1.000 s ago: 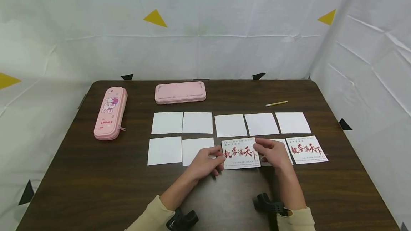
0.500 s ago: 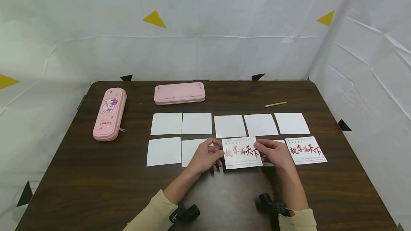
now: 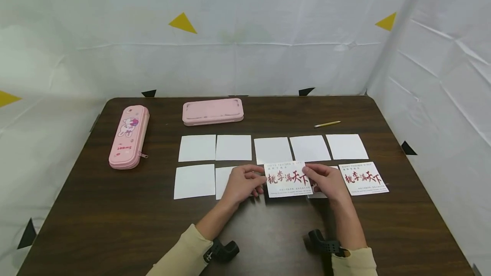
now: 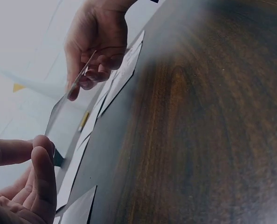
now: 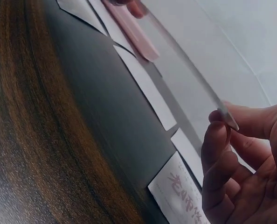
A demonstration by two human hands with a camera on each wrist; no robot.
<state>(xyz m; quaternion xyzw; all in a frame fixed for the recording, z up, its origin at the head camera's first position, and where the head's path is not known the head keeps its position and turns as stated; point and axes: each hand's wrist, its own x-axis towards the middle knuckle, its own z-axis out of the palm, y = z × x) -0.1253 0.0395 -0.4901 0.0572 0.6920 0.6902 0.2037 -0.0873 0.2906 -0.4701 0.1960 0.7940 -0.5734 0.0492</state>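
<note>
Both hands hold one white card (image 3: 287,179) with red Chinese characters, lifted above the table. My left hand (image 3: 241,184) pinches its left edge between thumb and forefinger. The opposite edge is pinched by my right hand (image 3: 329,182). In the left wrist view the card is nearly edge-on, spanning from the left fingers (image 4: 44,175) to the right hand (image 4: 97,39). Beneath the right hand lies another printed card (image 5: 178,186), partly hidden in the head view. A matching red-lettered card (image 3: 363,178) lies to its right.
A row of blank white cards (image 3: 272,150) lies behind the hands, with more blank cards (image 3: 194,181) at front left. Farther back are a pink flat case (image 3: 213,111) and a short pencil (image 3: 327,124). A pink zippered pencil case (image 3: 129,136) lies at left on the dark table (image 3: 96,225).
The held card has risen slightly, with both hands staying at its edges. The left fingers have shifted a little on the left edge. Cards on the table have stayed put.
</note>
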